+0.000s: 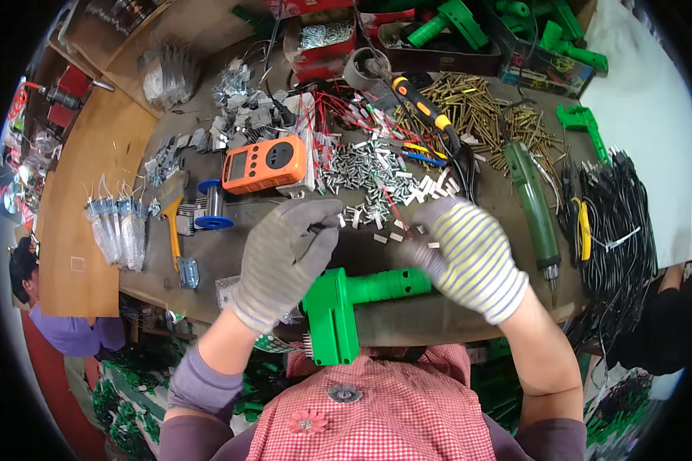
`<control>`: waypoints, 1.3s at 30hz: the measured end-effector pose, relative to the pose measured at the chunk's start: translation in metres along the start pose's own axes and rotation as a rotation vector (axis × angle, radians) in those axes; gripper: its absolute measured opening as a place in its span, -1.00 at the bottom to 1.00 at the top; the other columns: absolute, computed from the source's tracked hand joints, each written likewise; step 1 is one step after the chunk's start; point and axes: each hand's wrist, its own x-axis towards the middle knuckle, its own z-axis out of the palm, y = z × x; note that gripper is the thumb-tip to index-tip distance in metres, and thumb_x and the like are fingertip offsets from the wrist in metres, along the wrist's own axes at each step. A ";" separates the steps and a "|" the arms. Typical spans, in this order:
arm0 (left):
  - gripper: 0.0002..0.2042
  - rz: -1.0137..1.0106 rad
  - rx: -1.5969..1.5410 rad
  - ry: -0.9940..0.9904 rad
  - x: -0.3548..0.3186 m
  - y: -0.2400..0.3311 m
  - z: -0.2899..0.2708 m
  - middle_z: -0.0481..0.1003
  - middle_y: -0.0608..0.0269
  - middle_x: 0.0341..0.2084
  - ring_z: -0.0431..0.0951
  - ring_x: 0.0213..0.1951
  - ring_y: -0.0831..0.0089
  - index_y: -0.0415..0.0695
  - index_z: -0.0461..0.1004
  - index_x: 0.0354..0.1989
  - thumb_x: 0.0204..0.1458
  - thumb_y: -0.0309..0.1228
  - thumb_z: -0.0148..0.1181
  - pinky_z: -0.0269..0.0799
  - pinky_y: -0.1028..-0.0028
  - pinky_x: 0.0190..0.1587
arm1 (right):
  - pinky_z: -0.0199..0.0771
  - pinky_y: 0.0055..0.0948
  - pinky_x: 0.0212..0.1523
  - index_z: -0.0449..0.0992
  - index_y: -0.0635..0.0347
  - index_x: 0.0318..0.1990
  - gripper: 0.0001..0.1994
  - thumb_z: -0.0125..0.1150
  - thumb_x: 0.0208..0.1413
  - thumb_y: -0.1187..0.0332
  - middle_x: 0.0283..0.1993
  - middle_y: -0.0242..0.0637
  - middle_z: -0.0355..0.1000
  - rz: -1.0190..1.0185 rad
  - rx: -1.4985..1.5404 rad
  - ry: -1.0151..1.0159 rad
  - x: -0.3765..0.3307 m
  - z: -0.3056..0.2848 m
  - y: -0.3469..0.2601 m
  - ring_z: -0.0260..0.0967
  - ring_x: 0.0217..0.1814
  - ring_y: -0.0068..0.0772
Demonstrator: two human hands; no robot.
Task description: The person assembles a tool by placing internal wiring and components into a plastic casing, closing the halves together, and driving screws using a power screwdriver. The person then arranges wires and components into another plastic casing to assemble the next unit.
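My left hand point(284, 261), in a grey work glove, is held above the near part of the bench with its fingers curled together. A small white piece shows at its fingertips; whether it is gripped or lies behind them is unclear. Opposite it, my right hand point(473, 261) wears a striped glove, its thumb and fingertips blurred by motion beside a thin red wire point(393, 206). Below and between both hands lies a green plastic tool housing point(335, 321), its ribbed round part point(388, 284) pointing right. Small white pieces point(397, 237) are scattered just beyond.
Screws point(365, 173) are heaped mid-bench beside an orange meter point(265, 164). A solder spool point(214, 206) and yellow-handled tool point(174, 230) lie left. On the right are a green electric screwdriver point(534, 207), brass-coloured screws point(469, 100) and bundled black cords point(615, 223). A soldering iron point(423, 104) stands behind.
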 end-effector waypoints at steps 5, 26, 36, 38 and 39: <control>-0.69 0.205 0.434 -0.240 0.037 -0.019 0.010 0.51 0.04 -0.29 0.54 -0.24 0.11 -0.18 0.52 -0.04 0.02 -0.40 0.27 0.47 0.25 -0.15 | 0.48 -0.12 -0.15 0.54 0.16 -0.24 -0.86 0.29 0.02 0.43 -0.31 -0.12 0.50 0.109 -0.283 0.005 0.022 0.005 0.037 0.48 -0.20 0.00; -0.80 0.117 0.447 -0.239 0.024 -0.045 -0.001 0.51 0.08 -0.28 0.54 -0.21 0.08 -0.16 0.51 -0.30 -0.13 -0.44 0.31 0.46 0.18 -0.16 | 0.53 -0.29 -0.14 0.60 0.18 -0.16 -0.74 0.23 -0.04 0.34 -0.23 -0.26 0.46 -0.259 -0.531 -0.418 0.065 0.044 0.030 0.45 -0.08 -0.20; -0.90 0.262 1.019 -0.407 0.042 -0.022 0.034 0.57 0.16 -0.44 0.65 -0.30 0.24 -0.12 0.60 -0.44 -0.03 -0.43 0.17 0.54 0.27 -0.31 | 0.50 -0.27 -0.14 0.63 0.20 -0.26 -0.83 0.37 -0.08 0.52 -0.31 -0.19 0.55 0.073 0.151 -0.046 0.063 0.030 0.031 0.52 -0.21 -0.12; -0.90 0.240 0.989 -0.410 0.045 -0.029 0.033 0.57 0.14 -0.42 0.65 -0.29 0.22 -0.14 0.59 -0.41 -0.04 -0.42 0.19 0.54 0.25 -0.30 | 0.50 -0.34 -0.12 0.64 0.26 -0.26 -0.84 0.40 -0.05 0.52 -0.31 -0.20 0.57 0.175 0.218 -0.036 0.063 0.026 0.022 0.53 -0.25 -0.22; -0.88 0.232 0.933 -0.431 0.047 -0.032 0.029 0.57 0.12 -0.41 0.65 -0.29 0.20 -0.15 0.59 -0.38 -0.05 -0.41 0.22 0.54 0.24 -0.28 | 0.49 -0.37 -0.13 0.63 0.26 -0.25 -0.84 0.40 -0.03 0.51 -0.31 -0.23 0.58 0.310 0.317 -0.067 0.062 0.025 0.021 0.52 -0.26 -0.31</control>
